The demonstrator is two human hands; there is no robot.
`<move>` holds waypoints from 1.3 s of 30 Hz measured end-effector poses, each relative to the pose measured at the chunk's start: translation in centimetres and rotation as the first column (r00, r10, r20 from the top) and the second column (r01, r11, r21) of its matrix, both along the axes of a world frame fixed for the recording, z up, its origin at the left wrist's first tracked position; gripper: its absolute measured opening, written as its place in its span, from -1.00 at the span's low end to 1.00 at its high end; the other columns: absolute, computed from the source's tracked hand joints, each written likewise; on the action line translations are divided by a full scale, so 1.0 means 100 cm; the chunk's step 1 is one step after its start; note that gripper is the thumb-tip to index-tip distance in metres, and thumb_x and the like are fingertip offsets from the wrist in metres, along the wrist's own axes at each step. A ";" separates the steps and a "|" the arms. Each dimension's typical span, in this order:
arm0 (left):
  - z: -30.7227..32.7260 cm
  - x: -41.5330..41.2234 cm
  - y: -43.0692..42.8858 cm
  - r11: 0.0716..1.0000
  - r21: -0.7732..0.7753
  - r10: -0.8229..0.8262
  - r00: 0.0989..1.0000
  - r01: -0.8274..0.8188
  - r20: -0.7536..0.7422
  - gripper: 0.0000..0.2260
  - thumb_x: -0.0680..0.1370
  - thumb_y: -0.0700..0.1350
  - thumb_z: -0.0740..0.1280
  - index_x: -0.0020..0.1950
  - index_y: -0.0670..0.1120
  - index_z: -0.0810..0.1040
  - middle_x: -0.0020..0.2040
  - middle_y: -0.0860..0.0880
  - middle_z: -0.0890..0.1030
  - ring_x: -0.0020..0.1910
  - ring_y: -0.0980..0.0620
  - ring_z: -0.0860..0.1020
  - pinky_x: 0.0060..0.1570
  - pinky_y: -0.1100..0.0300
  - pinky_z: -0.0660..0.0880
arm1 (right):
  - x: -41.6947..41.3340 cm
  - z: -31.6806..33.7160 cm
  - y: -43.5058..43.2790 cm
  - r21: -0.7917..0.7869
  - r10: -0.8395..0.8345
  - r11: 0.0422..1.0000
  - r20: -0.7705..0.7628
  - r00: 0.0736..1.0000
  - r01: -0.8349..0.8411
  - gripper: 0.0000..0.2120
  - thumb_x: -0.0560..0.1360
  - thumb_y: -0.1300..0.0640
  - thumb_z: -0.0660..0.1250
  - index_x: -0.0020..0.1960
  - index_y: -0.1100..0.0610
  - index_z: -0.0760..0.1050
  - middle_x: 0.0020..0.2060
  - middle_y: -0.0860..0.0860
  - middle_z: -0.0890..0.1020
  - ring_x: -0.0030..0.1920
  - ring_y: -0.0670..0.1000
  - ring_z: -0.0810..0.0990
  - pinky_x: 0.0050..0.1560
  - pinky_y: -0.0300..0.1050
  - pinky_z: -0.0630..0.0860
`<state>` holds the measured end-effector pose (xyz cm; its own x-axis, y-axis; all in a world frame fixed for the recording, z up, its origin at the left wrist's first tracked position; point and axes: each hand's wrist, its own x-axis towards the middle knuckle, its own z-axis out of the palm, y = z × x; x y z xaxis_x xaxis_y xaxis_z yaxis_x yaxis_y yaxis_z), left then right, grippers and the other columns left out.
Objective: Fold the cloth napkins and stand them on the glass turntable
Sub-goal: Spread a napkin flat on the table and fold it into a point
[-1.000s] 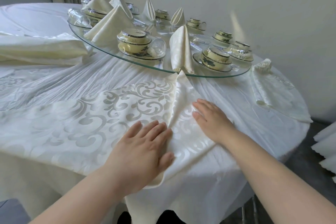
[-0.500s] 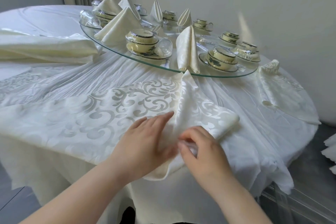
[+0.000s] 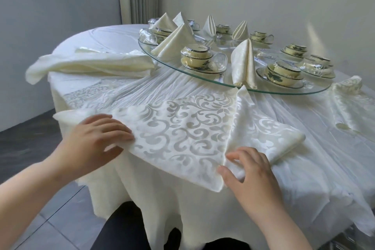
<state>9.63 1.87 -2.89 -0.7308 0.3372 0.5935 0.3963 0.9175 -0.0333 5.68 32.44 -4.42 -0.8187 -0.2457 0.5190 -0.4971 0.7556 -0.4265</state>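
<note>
A cream damask napkin (image 3: 182,128) lies spread on the table's near edge, its right side folded over along a crease running toward the glass turntable (image 3: 316,92). My left hand (image 3: 95,138) grips the napkin's left corner, fingers curled over the cloth. My right hand (image 3: 249,170) presses on the near end of the crease, thumb and fingers pinching the fold. Several folded napkins stand on the turntable, the nearest one (image 3: 244,65) at its front rim, another (image 3: 174,41) further left.
Yellow cups on saucers (image 3: 197,59) ring the turntable. A pile of unfolded napkins (image 3: 91,65) lies at the left of the table, and a crumpled one (image 3: 349,95) at the right. The white tablecloth (image 3: 334,158) hangs over the edge.
My left hand slid left from the crease to the napkin's left corner. My right hand stayed at the near end of the fold. The view swung left and up.
</note>
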 end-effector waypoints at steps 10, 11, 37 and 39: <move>0.068 -0.028 -0.052 0.938 0.093 0.345 0.919 -0.333 -0.191 -0.66 0.47 0.01 0.15 -0.21 -0.13 0.66 -0.21 -0.13 0.67 -0.08 -0.11 0.61 0.26 0.24 0.19 | 0.001 -0.001 0.001 -0.002 -0.016 1.000 -0.044 0.999 0.016 -0.53 0.25 -0.25 0.08 -0.17 0.05 0.57 -0.23 -0.29 0.37 -0.11 -0.13 0.35 -0.21 -0.48 0.22; 0.072 -0.037 -0.045 0.946 0.086 0.323 0.933 -0.313 -0.159 -0.66 0.45 0.02 0.15 -0.20 -0.12 0.66 -0.18 -0.13 0.66 -0.06 -0.09 0.59 0.27 0.31 0.14 | 0.001 0.001 0.000 -0.008 -0.010 1.000 0.007 1.000 0.010 -0.49 0.23 -0.28 0.05 -0.14 0.04 0.56 -0.22 -0.32 0.36 -0.08 -0.18 0.30 -0.20 -0.48 0.24; 0.070 -0.049 -0.042 0.944 0.324 0.155 0.953 -0.065 -0.261 -0.77 0.41 -0.07 0.24 -0.14 -0.13 0.65 -0.06 0.49 0.50 -0.02 0.30 0.48 0.14 0.39 0.26 | -0.005 -0.006 0.001 0.070 -0.039 0.996 -0.245 0.969 0.058 -0.76 0.29 -0.18 0.14 -0.25 -0.07 0.47 -0.22 -0.26 0.36 -0.16 -0.11 0.33 -0.36 -0.56 0.11; 0.090 -0.075 -0.010 0.924 0.383 0.081 0.979 -0.003 -0.187 -0.83 0.38 -0.08 0.30 -0.14 -0.11 0.63 -0.15 0.41 0.51 0.01 0.12 0.52 0.08 0.34 0.31 | -0.005 -0.007 0.001 0.059 -0.036 0.997 -0.231 0.972 0.051 -0.81 0.28 -0.19 0.14 -0.21 -0.13 0.40 -0.20 -0.23 0.37 -0.15 -0.12 0.34 -0.40 -0.56 0.09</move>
<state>2.09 0.85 6.06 -0.5958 0.0303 0.8026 0.3786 0.8919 0.2473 5.18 32.55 -5.10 -0.6898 -0.2515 0.6789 -0.5421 0.8010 -0.2541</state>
